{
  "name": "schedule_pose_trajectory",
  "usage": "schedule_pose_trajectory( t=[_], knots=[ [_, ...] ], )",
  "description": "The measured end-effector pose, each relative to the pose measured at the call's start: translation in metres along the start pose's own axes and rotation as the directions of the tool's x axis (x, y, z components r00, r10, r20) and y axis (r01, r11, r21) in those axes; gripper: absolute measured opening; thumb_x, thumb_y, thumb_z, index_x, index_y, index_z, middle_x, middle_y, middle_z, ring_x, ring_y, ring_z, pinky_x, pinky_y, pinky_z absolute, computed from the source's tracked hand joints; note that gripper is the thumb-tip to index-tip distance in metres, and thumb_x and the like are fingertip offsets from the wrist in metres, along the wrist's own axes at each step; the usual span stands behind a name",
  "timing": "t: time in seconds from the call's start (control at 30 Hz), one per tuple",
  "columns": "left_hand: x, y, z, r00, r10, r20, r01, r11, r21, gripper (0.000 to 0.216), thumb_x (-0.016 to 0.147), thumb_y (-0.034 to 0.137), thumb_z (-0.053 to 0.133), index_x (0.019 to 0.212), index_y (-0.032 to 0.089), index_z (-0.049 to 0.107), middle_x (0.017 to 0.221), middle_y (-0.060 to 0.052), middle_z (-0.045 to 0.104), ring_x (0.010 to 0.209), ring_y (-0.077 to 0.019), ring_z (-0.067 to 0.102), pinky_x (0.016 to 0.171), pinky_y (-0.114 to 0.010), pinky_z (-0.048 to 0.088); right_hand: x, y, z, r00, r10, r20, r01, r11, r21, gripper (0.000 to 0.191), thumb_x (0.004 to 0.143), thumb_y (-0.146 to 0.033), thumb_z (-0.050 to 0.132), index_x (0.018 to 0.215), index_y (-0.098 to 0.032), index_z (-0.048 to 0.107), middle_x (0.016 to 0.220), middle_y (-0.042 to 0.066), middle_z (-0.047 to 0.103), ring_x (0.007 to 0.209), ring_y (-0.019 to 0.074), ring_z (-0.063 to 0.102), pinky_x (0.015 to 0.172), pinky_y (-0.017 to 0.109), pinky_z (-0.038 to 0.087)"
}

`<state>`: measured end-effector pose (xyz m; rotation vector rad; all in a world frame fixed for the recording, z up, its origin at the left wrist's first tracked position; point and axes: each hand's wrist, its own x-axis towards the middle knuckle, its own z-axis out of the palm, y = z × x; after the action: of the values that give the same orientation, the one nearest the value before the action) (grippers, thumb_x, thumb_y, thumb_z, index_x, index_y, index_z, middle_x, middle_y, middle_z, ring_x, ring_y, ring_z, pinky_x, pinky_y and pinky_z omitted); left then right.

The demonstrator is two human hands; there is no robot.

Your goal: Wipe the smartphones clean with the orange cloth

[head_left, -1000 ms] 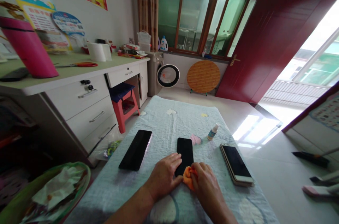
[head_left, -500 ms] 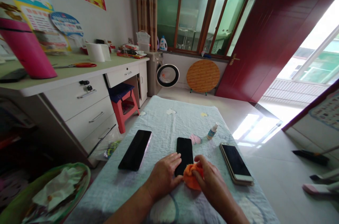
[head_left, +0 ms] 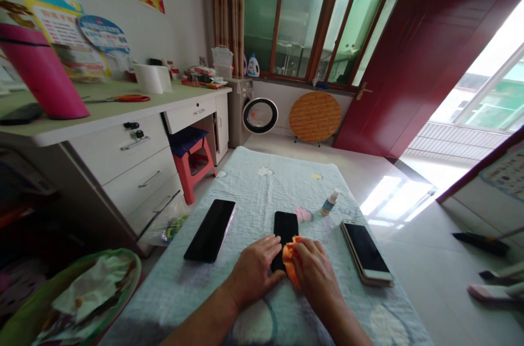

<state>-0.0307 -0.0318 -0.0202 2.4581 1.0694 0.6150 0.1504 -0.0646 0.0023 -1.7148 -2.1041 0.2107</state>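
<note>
A black smartphone (head_left: 285, 221) lies face up on the cloth-covered table (head_left: 262, 188). My left hand (head_left: 256, 264) grips its left side, fingertips on the edge and thumb by the lower end. My right hand (head_left: 315, 267) is closed on a bunched orange cloth (head_left: 290, 264), pressed against the phone's lower right part. Both hands and the cloth hide the lower half of that phone. Left of them lies a larger dark phone (head_left: 210, 230). To the right, a white-framed phone (head_left: 365, 250) lies in or on a case. Behind it stands a small spray bottle (head_left: 329, 203).
A waste basket (head_left: 135, 269) with crumpled paper is at lower left. A white desk (head_left: 123, 155) holds a pink bottle (head_left: 45, 73) and scissors (head_left: 123, 99). A red stool (head_left: 192, 166) stands under the desk. A broom (head_left: 481, 242) lies near the right edge.
My right hand has moved slightly left and up with the orange cloth, which is now more bunched and farther over the phone. My left hand stays put.
</note>
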Motion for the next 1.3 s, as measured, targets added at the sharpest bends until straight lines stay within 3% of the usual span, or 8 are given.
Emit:
schedule_pose_trajectory(
  t=[0.2,0.57,0.77,1.03,1.3],
  knots=[
    [0.001,0.002,-0.006,1.000,-0.009,0.028,0.009,1.000,-0.009,0.057,0.085,0.048,0.063,0.130,0.013,0.058,0.137,-0.017,0.054,0.129,-0.0316,0.049,0.109,-0.047,0.039,0.023,0.016,0.002,0.991,0.133,0.016,-0.132,0.990,-0.050,0.020,0.090,-0.013,0.045,0.084,-0.018,0.064,0.088,0.007,0.067,0.086,0.0207,0.056,0.078,0.029,0.039],
    [0.002,0.005,-0.008,0.996,-0.058,0.063,0.059,0.998,-0.013,0.055,0.079,0.033,0.070,0.130,0.014,0.058,0.140,-0.015,0.052,0.131,-0.0305,0.047,0.110,-0.046,0.038,0.073,0.046,0.021,0.986,0.155,-0.064,-0.151,0.986,0.066,0.021,0.084,-0.011,0.048,0.096,-0.017,0.065,0.107,0.008,0.069,0.099,0.0208,0.058,0.091,0.029,0.039],
    [0.001,0.006,-0.009,0.998,-0.052,0.044,0.053,0.998,-0.028,0.054,0.082,0.039,0.067,0.130,0.015,0.058,0.138,-0.016,0.053,0.130,-0.0309,0.048,0.109,-0.047,0.038,0.052,0.037,0.012,0.991,0.134,-0.016,-0.133,0.991,0.019,0.017,0.085,-0.012,0.049,0.090,-0.017,0.065,0.091,0.006,0.069,0.091,0.0202,0.058,0.082,0.028,0.039],
    [0.000,-0.001,-0.001,1.000,-0.025,0.006,0.026,0.999,-0.042,0.055,0.083,0.046,0.065,0.127,0.014,0.060,0.136,-0.017,0.055,0.129,-0.0321,0.049,0.108,-0.048,0.040,0.005,0.017,0.005,0.993,0.117,0.004,-0.117,0.993,0.003,0.015,0.085,-0.011,0.051,0.082,-0.019,0.062,0.087,0.004,0.066,0.084,0.0193,0.056,0.076,0.027,0.037],
    [0.001,0.000,0.000,0.999,-0.033,-0.009,0.033,0.999,0.002,0.049,0.078,0.030,0.070,0.124,0.015,0.062,0.136,-0.015,0.056,0.127,-0.0294,0.051,0.107,-0.047,0.042,-0.025,0.002,-0.004,0.991,0.113,0.073,-0.116,0.993,0.031,0.016,0.085,-0.009,0.052,0.080,-0.021,0.061,0.087,0.004,0.066,0.084,0.0195,0.056,0.075,0.027,0.039]
  ],
)
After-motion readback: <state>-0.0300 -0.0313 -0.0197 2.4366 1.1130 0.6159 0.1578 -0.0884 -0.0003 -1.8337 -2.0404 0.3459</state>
